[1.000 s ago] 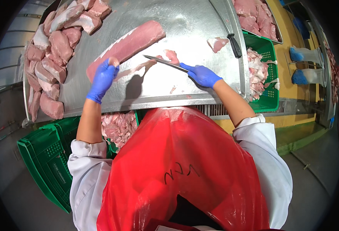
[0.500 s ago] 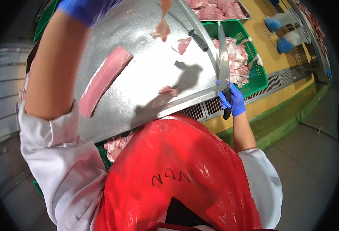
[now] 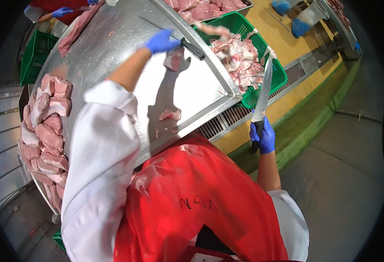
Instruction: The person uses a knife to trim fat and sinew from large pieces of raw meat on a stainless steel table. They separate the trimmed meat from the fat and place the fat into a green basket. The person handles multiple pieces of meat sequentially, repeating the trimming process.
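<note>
My right hand point(image 3: 265, 136), in a blue glove, grips a long knife point(image 3: 265, 89) by its black handle, blade pointing up past the green basket's near side. My left hand point(image 3: 160, 41), also gloved, is over the metal table with its fingers stretched out. Just below it lies a small meat scrap point(image 3: 173, 60). Beside its fingertips is a thin rod-like tool with a black handle point(image 3: 193, 49). A blurred strip of meat trimming point(image 3: 213, 31) is over the edge of the green basket point(image 3: 279, 72), apart from my hand. More trimmings point(image 3: 240, 59) fill that basket.
Cut meat pieces point(image 3: 48, 135) are piled along the table's left edge. Another scrap point(image 3: 170, 115) lies near the table's front edge. At the top left, another person's gloved hand point(image 3: 62, 12) is beside a long meat piece point(image 3: 80, 28). A metal tray of meat point(image 3: 205, 9) stands behind the basket.
My left hand has come from the upper left to the table's middle. The trimming strip has moved from above the table to the basket. The long loin no longer shows where it lay; the view has shifted.
</note>
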Demonstrator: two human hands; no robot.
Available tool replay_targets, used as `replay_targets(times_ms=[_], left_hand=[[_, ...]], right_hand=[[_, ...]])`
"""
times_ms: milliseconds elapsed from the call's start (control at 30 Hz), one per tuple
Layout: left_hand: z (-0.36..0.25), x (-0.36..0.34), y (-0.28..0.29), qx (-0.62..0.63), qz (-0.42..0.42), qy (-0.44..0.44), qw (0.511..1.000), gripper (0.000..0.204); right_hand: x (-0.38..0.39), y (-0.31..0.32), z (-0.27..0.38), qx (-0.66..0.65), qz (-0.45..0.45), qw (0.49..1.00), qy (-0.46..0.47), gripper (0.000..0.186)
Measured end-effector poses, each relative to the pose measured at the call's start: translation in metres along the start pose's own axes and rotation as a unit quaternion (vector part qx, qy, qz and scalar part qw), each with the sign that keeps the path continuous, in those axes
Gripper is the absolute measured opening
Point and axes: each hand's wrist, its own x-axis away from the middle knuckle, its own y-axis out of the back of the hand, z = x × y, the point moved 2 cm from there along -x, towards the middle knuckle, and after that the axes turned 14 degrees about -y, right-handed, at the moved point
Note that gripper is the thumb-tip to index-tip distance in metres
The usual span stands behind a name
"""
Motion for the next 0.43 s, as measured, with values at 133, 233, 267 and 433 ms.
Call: replay_targets(times_ms=[133, 233, 267, 433], left_hand=[[0.031, 0.121, -0.146, 0.205, -0.164, -0.127, 0.956, 0.044], [-0.051, 0.179, -0.159, 0.068, -0.059, -0.215, 0.972, 0.034], [-0.069, 0.2, -0.163, 0.055, -0.053, -0.228, 0.971, 0.03], [-0.079, 0.362, -0.163, -0.077, -0.048, -0.028, 0.995, 0.032]], right_hand=[[0.008, 0.021, -0.013, 0.008, -0.023, 1.0, -0.012, 0.062], [-0.004, -0.001, -0.002, -0.018, -0.008, 0.997, -0.07, 0.063], [-0.012, -0.01, 0.003, -0.013, -0.009, 0.997, -0.077, 0.063], [-0.071, -0.084, 0.018, 0.075, 0.124, 0.982, -0.122, 0.065]])
